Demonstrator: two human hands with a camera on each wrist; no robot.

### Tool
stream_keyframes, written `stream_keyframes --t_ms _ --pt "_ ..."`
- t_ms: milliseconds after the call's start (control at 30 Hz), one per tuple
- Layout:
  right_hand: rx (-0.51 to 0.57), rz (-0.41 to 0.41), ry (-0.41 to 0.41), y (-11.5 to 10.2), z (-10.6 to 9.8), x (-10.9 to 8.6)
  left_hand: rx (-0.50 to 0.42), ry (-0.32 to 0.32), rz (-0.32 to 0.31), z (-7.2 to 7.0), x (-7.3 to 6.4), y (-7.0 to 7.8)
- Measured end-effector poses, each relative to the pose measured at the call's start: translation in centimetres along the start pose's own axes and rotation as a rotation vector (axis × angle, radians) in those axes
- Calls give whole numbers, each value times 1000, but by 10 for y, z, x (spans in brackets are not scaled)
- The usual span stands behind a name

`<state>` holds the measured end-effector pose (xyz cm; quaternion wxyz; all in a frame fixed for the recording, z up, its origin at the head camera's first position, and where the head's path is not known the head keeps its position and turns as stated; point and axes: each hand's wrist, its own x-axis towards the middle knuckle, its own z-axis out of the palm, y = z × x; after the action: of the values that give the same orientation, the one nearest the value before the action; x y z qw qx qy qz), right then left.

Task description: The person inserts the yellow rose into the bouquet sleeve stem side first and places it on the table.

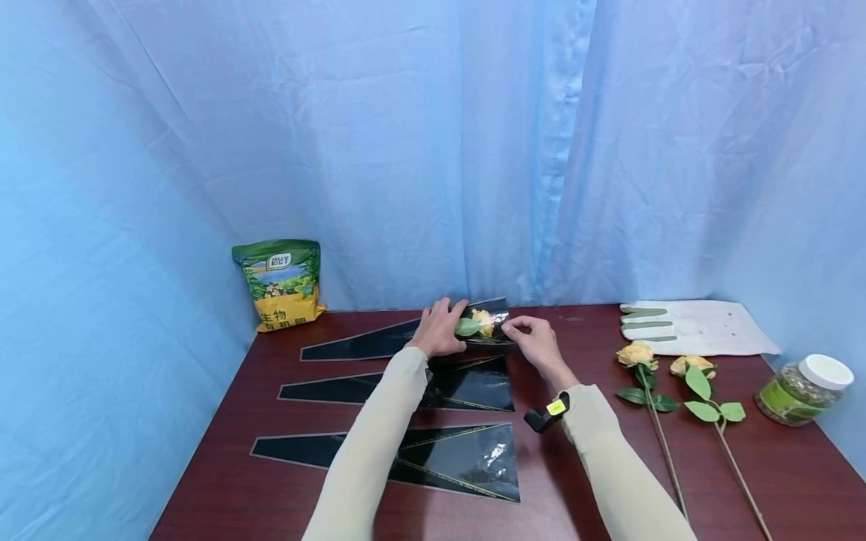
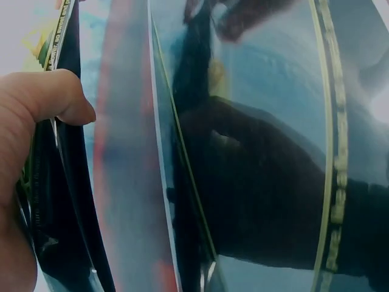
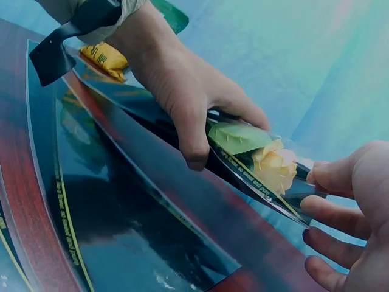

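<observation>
A yellow rose (image 1: 483, 321) with a green leaf (image 3: 240, 137) lies inside a tapered black-and-clear flower sleeve (image 1: 365, 343) at the back of the table. My left hand (image 1: 438, 328) grips the sleeve from above, thumb on the near side, just behind the bloom. At the wide right end, my right hand (image 1: 537, 342) pinches the sleeve's edge between thumb and index finger, the other fingers (image 3: 331, 247) spread below. The stem is hidden by the black film and my left hand. In the left wrist view, my left thumb (image 2: 61, 100) presses on the folded film.
Two flat sleeves, one in the middle (image 1: 473, 383) and one nearer (image 1: 467, 458), lie in front. Two yellow roses, left (image 1: 637, 353) and right (image 1: 691, 367), lie at right beside a white glove (image 1: 710, 327) and a lidded jar (image 1: 798, 394). A fertilizer bag (image 1: 280, 285) stands back left.
</observation>
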<state>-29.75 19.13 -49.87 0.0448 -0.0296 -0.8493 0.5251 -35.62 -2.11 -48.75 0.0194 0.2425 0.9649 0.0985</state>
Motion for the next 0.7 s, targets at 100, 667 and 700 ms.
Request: stream_keyframes --t_ms 100,667,700 --pt "-3 2 -29 4 3 1 -6 -11 -2 2 0 -5" --pt "-42 20 -91 14 16 5 -41 -35 1 12 0 -23" --pt "-47 17 -91 14 17 6 -46 -33 1 11 -1 -24"
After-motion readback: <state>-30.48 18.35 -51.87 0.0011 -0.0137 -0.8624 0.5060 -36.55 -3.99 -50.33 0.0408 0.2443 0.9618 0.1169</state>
